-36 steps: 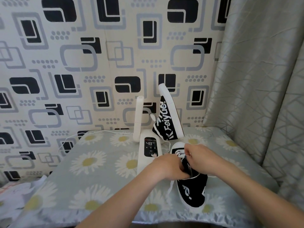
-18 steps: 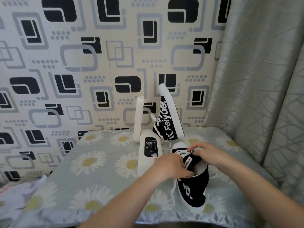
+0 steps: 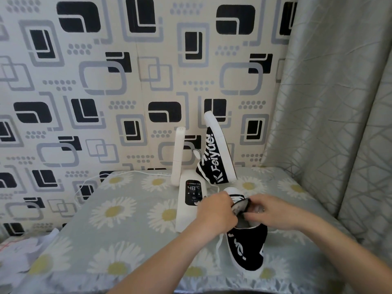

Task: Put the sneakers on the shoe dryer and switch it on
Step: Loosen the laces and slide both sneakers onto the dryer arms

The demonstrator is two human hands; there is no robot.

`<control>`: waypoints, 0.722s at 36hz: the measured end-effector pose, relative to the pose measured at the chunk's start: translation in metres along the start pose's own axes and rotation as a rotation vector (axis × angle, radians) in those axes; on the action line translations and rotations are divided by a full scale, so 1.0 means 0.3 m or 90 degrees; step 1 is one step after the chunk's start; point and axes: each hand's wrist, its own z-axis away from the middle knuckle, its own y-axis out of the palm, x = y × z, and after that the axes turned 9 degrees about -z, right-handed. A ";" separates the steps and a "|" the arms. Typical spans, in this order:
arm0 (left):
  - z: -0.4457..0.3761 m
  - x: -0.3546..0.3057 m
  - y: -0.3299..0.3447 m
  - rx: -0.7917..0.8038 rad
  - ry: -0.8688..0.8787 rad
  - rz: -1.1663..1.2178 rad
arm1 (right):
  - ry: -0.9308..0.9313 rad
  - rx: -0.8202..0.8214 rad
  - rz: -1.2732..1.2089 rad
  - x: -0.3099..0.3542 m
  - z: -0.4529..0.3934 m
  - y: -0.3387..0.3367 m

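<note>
- Mounted sneaker (image 3: 215, 158) sits on the shoe dryer (image 3: 192, 200) — left post (image 3: 177, 154) bare.
- Left hand (image 3: 214, 211) and right hand (image 3: 273, 211) pinch the second sneaker (image 3: 247, 249), spreading its opening on the table (image 3: 127, 219).
- Next, likely: lift it onto the bare post.

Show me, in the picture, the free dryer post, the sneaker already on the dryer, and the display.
free dryer post (image 3: 177, 155), head view, middle of the white upright.
mounted sneaker (image 3: 216, 160), head view, black side with lettering.
display (image 3: 193, 192), head view, dark panel on the base.

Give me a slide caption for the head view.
Both hands spread a sneaker open beside the dryer.
</note>
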 end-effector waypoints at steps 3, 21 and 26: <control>0.001 0.001 0.001 -0.057 0.041 -0.030 | 0.008 -0.058 0.043 -0.018 -0.018 0.007; -0.013 0.017 -0.028 -0.139 0.140 -0.032 | -0.033 -0.170 0.230 -0.020 -0.067 0.050; -0.032 0.023 -0.030 -0.051 0.057 0.119 | -0.017 -0.200 0.145 -0.035 -0.073 0.040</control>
